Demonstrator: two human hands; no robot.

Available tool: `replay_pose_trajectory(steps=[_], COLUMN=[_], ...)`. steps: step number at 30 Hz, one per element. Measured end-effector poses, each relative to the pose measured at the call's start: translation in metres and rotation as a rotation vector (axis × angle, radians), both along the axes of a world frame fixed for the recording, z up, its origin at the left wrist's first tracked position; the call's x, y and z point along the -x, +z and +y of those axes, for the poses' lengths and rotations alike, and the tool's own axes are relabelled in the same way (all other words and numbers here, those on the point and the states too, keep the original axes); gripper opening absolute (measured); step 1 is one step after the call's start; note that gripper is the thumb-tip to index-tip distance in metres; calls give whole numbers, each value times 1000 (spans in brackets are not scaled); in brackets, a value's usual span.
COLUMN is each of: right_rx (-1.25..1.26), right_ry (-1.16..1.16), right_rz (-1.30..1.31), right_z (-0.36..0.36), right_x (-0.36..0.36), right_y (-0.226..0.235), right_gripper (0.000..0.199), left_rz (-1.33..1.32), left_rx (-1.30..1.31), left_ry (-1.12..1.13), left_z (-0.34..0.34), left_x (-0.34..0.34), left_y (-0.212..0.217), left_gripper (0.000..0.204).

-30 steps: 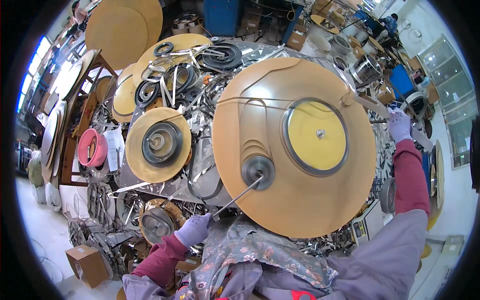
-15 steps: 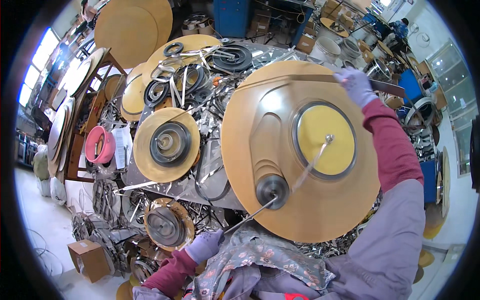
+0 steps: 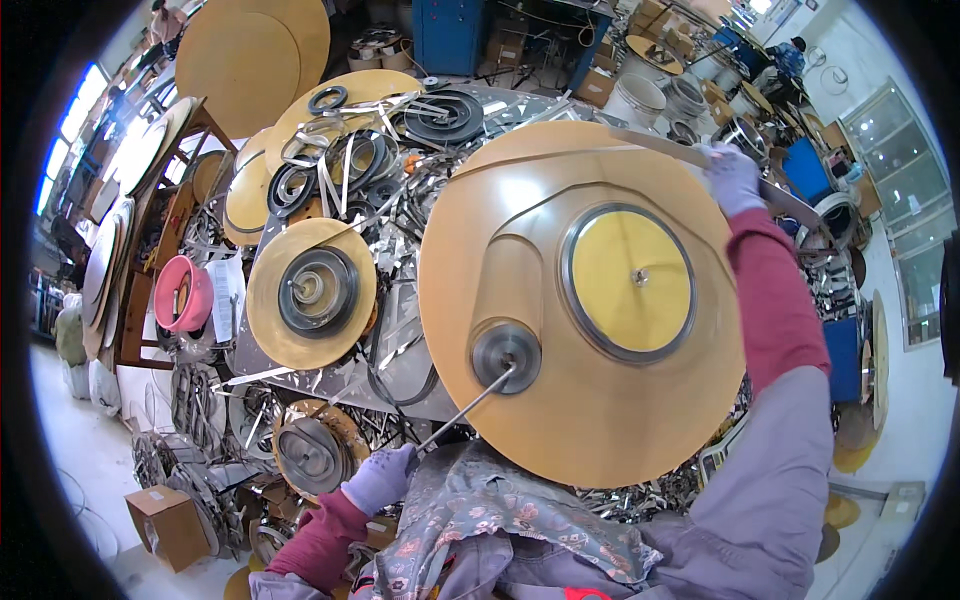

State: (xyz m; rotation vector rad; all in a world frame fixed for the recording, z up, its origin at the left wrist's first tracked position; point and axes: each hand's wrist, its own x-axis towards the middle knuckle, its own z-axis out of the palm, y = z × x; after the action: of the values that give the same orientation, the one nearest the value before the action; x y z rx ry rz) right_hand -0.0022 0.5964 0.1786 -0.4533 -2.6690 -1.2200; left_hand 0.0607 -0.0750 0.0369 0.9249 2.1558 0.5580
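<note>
Holding a thin metal rod (image 3: 460,413), the left hand (image 3: 382,480) has its gloved fingers closed around the near end. This hand is low on the left, just outside the edge of a big tan disc (image 3: 600,430). The rod slants up over the disc, and its far tip is at the middle of a small grey roll (image 3: 489,356).

The right hand (image 3: 735,180) is up high, near the disc's top right edge. Its gloved fingers are bent around a long flat bar (image 3: 665,147), and the bar shows on both sides of the hand. I cannot tell if the bar touches the disc.

So the big disc lies between the two hands, with the grey roll nearer the left one. A yellow round plate (image 3: 615,260) with a dark ring around it sits on the disc, right of the roll.

Left of the big disc is a smaller tan disc (image 3: 265,325) with a dark coil (image 3: 350,290) on it. Shiny strips (image 3: 405,215) lie in a messy heap between and behind the discs. Farther left is a pink bowl (image 3: 202,297) beside a white paper (image 3: 226,300). A brown box (image 3: 170,525) is on the floor, low on the left. A blue cabinet (image 3: 445,38) stands far at the back.
</note>
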Motion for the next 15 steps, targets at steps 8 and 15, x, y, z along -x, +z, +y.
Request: replay_pose_trajectory(steps=[8, 15], right_rx=[110, 74], right_ry=[331, 142], right_rz=[-106, -267], right_z=[-40, 9], right_x=[29, -55], right_y=[-11, 34], right_gripper=[18, 21], left_rz=[28, 54], left_rx=[-37, -17], left_ry=[29, 8], left_z=[7, 5], left_x=[21, 29], left_y=[0, -7], left_gripper=[11, 16])
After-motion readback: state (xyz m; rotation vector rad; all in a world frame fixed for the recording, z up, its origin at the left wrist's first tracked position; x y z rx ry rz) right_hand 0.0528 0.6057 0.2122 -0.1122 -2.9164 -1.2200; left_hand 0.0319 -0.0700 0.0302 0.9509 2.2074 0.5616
